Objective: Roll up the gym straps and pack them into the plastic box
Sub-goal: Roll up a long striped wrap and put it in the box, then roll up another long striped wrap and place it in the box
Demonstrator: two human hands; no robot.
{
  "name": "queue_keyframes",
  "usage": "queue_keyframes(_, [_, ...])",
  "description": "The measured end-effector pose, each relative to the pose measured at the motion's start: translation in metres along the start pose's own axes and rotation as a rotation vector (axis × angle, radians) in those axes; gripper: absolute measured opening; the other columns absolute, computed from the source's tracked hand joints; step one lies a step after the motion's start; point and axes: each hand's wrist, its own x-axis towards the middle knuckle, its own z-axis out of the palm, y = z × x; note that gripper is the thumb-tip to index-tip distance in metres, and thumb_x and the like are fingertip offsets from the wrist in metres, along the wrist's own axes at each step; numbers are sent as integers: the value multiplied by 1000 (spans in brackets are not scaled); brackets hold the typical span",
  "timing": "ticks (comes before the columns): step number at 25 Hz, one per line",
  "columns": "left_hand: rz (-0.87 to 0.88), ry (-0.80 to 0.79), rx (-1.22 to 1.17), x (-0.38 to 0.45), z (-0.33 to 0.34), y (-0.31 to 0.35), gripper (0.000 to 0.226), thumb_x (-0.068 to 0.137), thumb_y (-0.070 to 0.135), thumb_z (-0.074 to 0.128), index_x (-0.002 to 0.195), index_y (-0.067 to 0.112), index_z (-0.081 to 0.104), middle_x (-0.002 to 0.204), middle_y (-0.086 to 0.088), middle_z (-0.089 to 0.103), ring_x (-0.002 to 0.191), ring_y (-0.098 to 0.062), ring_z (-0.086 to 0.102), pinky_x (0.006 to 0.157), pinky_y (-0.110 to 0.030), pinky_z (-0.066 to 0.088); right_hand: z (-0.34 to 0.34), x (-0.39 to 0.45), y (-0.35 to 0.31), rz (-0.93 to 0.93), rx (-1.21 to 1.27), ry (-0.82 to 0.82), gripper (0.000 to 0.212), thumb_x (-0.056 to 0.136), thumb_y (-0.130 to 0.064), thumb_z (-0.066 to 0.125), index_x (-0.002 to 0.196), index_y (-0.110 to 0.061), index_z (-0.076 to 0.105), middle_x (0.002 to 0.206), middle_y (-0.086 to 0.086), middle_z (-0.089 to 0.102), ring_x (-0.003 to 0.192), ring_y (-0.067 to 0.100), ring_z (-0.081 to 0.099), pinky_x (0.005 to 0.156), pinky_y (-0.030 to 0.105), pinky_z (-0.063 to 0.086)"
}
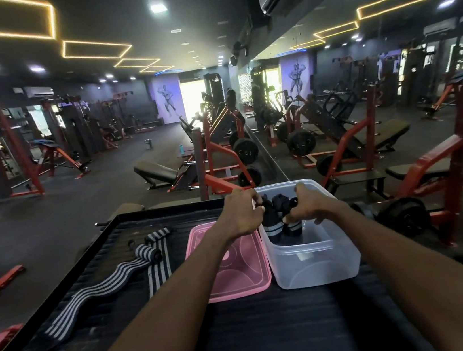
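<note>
Reaching over the clear plastic box (311, 265), both hands work at its far end; left hand (243, 214) has fingers curled onto the dark rolled straps (278, 222), right hand (313, 205) likewise pinches the same bundle from the right side; fingertips of both hands are buried in the fabric, so the exact grip is hard to make out. Rolled straps stand inside the box, pale bands showing near their lower ends; how many rolls there are cannot be told, since the hands cover their tops and the frosted wall blurs their bases. Box sits on a black ribbed platform (276, 332), touching a pink lid (236, 263) just to its left; the left forearm crosses over the lid and hides part of it. Further left on the platform lie 2 striped straps: long strap (92, 296), unrolled and wavy, its near end lost in shadow; second strap (158, 254), partly rolled at its far end. Gym machines stand beyond, dim; a mirror wall (360, 83) doubles them on the right.
</note>
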Motion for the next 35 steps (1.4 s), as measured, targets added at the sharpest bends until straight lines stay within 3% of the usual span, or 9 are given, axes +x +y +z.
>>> queue_keyframes(4, [-16, 17, -19, -6, -10, -10, 14, 91, 18, 61, 102, 11, 65, 110, -9, 57, 105, -23, 51, 95, -36, 44, -13, -3, -19, -138, -45, 252, 81, 66, -48, 77, 134, -18, 44, 135, 15, 50, 122, 34, 51, 98, 53, 49])
queue_keyframes(8, [-33, 64, -46, -22, -30, -29, 12, 90, 18, 63, 101, 14, 65, 111, -5, 57, 104, -19, 53, 93, -32, 44, -6, -18, -63, -353, 67, 592, 23, 84, -22, 67, 107, -19, 66, 116, 10, 59, 111, 28, 55, 97, 46, 47])
queue_keyframes(10, [-47, 82, -47, -34, -43, -45, 10, 89, 17, 63, 98, 14, 66, 107, -5, 62, 100, -18, 55, 90, -33, 46, 7, -30, -93, -498, 122, 663, 10, 86, -12, 63, 93, -16, 69, 102, 7, 64, 96, 23, 59, 87, 40, 51])
queue_keyframes(15, [-155, 79, -54, -70, -72, -101, 13, 87, 13, 61, 96, 10, 69, 99, -7, 72, 92, -22, 65, 84, -32, 50, 62, -51, -164, -722, 172, 529, 12, 83, -6, 61, 83, -13, 71, 86, 5, 70, 77, 16, 62, 72, 34, 53])
queue_keyframes(21, [-381, 30, 33, -106, -92, -169, 13, 88, 15, 55, 93, 18, 67, 105, -8, 72, 101, -26, 65, 84, -31, 48, 138, -73, -196, -678, 150, -25, 15, 91, -1, 59, 87, -8, 72, 74, 1, 68, 62, 6, 62, 56, 18, 51])
queue_keyframes(26, [-622, -119, 381, -127, -92, -212, 38, 89, 28, 51, 125, 15, 50, 137, -15, 50, 130, -38, 39, 106, -50, 34, 191, -64, -204, -614, 64, 42, 22, 80, -1, 53, 83, -8, 73, 81, 10, 73, 79, 25, 68, 73, 39, 56])
queue_keyframes(29, [-703, -165, 242, -130, -92, -238, 58, 92, 37, 51, 140, 11, 33, 147, -18, 39, 136, -40, 33, 109, -54, 30, 207, -55, -210, -660, -21, 61, 30, 80, -1, 53, 94, -11, 77, 97, 10, 74, 100, 25, 62, 85, 34, 50])
queue_keyframes(32, [-677, -249, 101, -125, -97, -260, 75, 86, 47, 53, 143, 7, 24, 144, -22, 44, 130, -41, 44, 106, -53, 38, 223, -47, -212, -607, -58, 7, 38, 84, -12, 54, 116, -23, 72, 118, 12, 63, 116, 28, 54, 98, 38, 47])
queue_keyframes(35, [-607, -275, 62, -120, -106, -269, 65, 87, 42, 54, 137, 7, 32, 136, -24, 53, 122, -39, 53, 101, -44, 45, 239, -38, -222, -522, -238, -97, 44, 92, -26, 52, 135, -30, 57, 136, 14, 51, 125, 40, 49, 104, 47, 44])
